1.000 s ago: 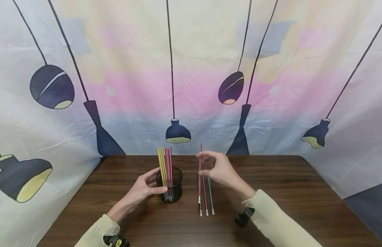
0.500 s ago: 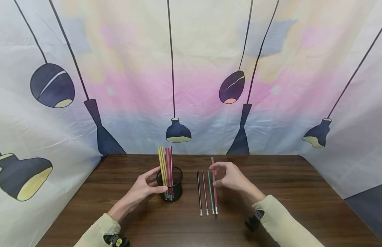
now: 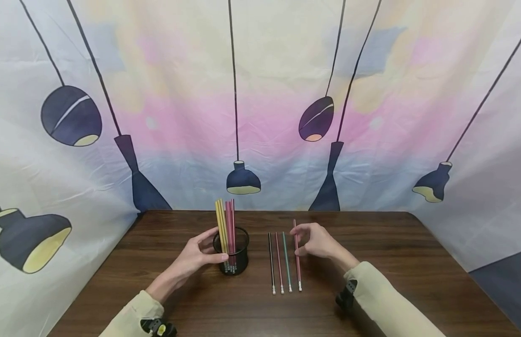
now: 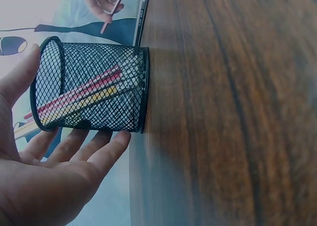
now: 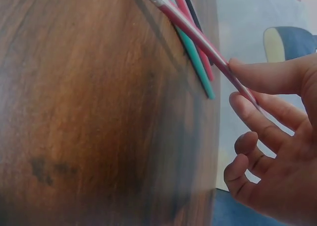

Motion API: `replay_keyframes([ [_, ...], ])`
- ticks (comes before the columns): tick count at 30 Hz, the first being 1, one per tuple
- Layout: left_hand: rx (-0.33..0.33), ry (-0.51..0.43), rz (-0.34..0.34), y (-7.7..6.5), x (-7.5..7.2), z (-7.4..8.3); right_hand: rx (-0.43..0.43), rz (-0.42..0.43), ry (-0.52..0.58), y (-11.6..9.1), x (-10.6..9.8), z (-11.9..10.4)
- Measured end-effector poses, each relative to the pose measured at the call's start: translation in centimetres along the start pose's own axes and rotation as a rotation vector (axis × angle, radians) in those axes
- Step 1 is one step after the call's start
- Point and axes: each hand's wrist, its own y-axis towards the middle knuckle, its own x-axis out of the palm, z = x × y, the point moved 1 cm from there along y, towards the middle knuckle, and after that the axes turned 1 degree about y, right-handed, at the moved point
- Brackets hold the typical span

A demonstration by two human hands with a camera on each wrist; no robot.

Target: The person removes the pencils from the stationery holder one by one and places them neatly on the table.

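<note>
My left hand holds the side of a black mesh pencil cup, thumb near the rim and fingers along the wall. Inside the cup, yellow pencils and pink pencils lean leftward with their eraser ends down. My right hand pinches a pink pencil between thumb and fingertips, its eraser end low and toward me. To its left lie a black pencil, another pink pencil and a teal pencil, roughly side by side, erasers toward me.
The dark wooden table reaches back to a fabric backdrop printed with hanging lamps. Both sleeves carry black wrist devices, one of them a wrist camera beside the right forearm.
My right hand has carried the pink pencil rightward and lowered it, from over the black pencil to the right of the teal one. The left hand and cup stay in place.
</note>
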Motion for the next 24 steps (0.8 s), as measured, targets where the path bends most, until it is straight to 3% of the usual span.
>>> replay_keyframes([
  [24,0.004,0.008,-0.007,0.0,0.1,0.0,0.096,-0.104,-0.004,0.6,1.3,0.2],
])
